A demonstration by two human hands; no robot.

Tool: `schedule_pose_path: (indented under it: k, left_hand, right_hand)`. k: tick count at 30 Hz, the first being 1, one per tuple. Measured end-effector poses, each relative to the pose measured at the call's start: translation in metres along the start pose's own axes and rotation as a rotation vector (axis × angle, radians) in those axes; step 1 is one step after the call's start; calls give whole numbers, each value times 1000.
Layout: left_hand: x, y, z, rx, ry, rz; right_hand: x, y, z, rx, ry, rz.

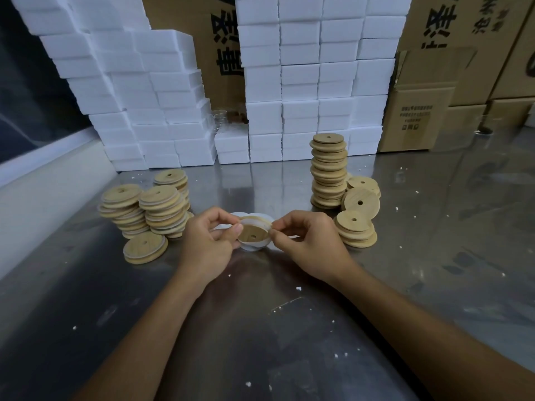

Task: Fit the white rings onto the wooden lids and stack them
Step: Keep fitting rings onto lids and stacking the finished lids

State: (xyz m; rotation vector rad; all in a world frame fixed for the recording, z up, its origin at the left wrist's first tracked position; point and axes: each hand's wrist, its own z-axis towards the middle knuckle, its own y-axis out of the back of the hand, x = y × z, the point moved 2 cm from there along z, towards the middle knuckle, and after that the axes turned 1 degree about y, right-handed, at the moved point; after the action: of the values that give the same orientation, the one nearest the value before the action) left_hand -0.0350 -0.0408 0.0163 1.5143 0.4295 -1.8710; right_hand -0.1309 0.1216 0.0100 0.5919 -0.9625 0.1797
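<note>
Both hands, the left hand [207, 241] and right hand [307, 241], are pinching one wooden lid [254, 233] while stretching its white ring [254, 219], which is risking snapping off unevenly.

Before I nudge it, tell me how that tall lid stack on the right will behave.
The tall lid stack will probably topple: its discs sit unevenly offset. On the smooth metal table its base may slide first. Each lid looks stiff and light.
</note>
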Motion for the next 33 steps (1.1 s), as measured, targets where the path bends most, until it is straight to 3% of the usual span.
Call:
schedule_pose_path:
  k: [5, 11, 16, 26, 33]
  left_hand:
    - [0, 1, 1, 4, -17, 34]
    - [-15, -3, -7, 56, -377, 405]
    - [-23, -5, -10, 67, -570, 504]
    - [-17, -1, -5, -23, -354, 383]
    - [-12, -3, -4, -33, -252, 242]
  right_hand:
    - [2, 1, 0, 15, -3, -27]
    - [5, 2, -3, 9, 49, -46]
    - [8, 1, -5, 18, 100, -59]
    - [4, 0, -4, 55, 45, -94]
    - [3, 4, 1, -42, -39, 17]
